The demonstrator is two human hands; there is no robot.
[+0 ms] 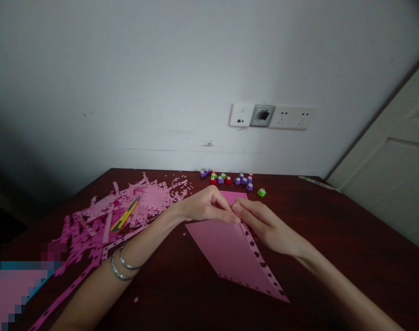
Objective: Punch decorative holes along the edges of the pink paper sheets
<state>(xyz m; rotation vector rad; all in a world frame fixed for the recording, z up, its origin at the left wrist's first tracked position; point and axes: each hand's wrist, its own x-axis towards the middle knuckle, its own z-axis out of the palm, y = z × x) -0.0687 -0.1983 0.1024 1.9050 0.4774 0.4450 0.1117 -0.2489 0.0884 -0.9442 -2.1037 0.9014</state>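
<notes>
The left hand was closed, its fingers curled and its thumb and forefinger pinching the pink sheet at its punched long edge. The right hand pinched the same edge between thumb and bent fingers, and the tips of the two hands met there, touching or nearly so; the hands hid just how the paper lay between them.

The sheet was in the middle of the table, slanting toward the person below the hands. A row of cut-out shapes – stars and hearts among them – ran down its right edge, and smaller holes lined its near edge. Beyond the hands showed a brighter pink piece; whether it belonged to the same sheet could not be told.

Two bracelets circled the left forearm. Left of that arm spread a heap of pink scraps, many of them punched strips, with a yellow cutter lying aslant on top. Tiny cut-outs were scattered at the heap's far right side.

Purple, red and green punches with white tops stood in a loose group near the wall – one green punch sat a little apart, to the right. A ruler lay by the table's far right corner. Sockets were set in the wall above.
</notes>
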